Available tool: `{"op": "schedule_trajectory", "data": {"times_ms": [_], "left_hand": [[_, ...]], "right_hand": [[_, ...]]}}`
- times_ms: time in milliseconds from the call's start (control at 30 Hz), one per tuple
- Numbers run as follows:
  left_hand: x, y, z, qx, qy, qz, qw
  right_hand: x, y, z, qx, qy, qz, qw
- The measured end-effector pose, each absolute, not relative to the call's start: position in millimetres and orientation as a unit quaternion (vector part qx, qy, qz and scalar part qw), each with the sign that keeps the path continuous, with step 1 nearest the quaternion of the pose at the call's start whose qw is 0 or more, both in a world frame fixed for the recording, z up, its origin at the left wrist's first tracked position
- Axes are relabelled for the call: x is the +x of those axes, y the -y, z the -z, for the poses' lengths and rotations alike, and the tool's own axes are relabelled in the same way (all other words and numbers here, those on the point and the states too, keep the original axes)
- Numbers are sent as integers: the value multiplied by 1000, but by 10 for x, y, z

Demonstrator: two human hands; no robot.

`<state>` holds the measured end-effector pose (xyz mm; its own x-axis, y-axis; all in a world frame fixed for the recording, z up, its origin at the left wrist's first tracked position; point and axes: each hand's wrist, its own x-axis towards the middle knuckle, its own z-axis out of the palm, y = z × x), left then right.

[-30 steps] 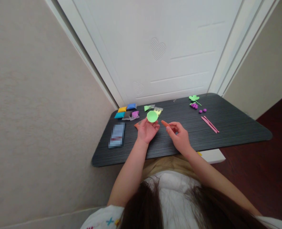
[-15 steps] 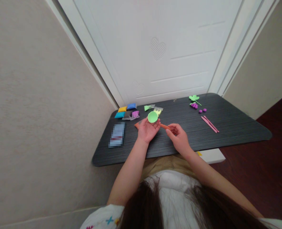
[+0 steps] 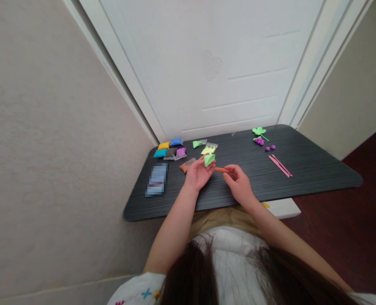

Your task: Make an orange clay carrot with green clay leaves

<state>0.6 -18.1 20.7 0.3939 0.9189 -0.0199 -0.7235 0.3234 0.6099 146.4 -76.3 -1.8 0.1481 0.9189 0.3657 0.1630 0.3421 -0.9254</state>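
Above the tabletop (image 3: 318, 165), open left hand (image 3: 198, 174) cradles green piece (image 3: 209, 159); right hand (image 3: 239, 183) pinches orange stick (image 3: 221, 170).

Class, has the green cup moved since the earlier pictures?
Yes, the green cup has shifted right, from the yellow packet's lower left to just below it.

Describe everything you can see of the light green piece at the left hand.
The light green piece is small, plain and smooth, and looks like soft modelling clay. From here it shows as a tilted wedge, broad above and narrower below. It sits at the fingers of the upturned left hand, above the table. An orange stick lies just below and to its right; I can't tell whether they touch.
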Motion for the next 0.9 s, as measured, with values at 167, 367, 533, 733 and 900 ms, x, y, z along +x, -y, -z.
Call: {"op": "schedule_trajectory", "data": {"times_ms": [167,367,533,733,900], "left_hand": [[32,209,-206,307,-204,-507,779],[27,218,-217,315,-197,-505,779],[8,204,-217,312,-204,-495,785],[15,207,-215,316,-202,-487,789],[17,207,-212,317,-198,-480,793]], "right_hand": [[1456,741,50,-471,558,-348,588],[1451,728,81,-466,550,-373,585],[1430,727,74,-463,568,-376,567],[1422,735,49,-452,571,-395,561],[1426,737,48,-456,571,-396,556]]}}
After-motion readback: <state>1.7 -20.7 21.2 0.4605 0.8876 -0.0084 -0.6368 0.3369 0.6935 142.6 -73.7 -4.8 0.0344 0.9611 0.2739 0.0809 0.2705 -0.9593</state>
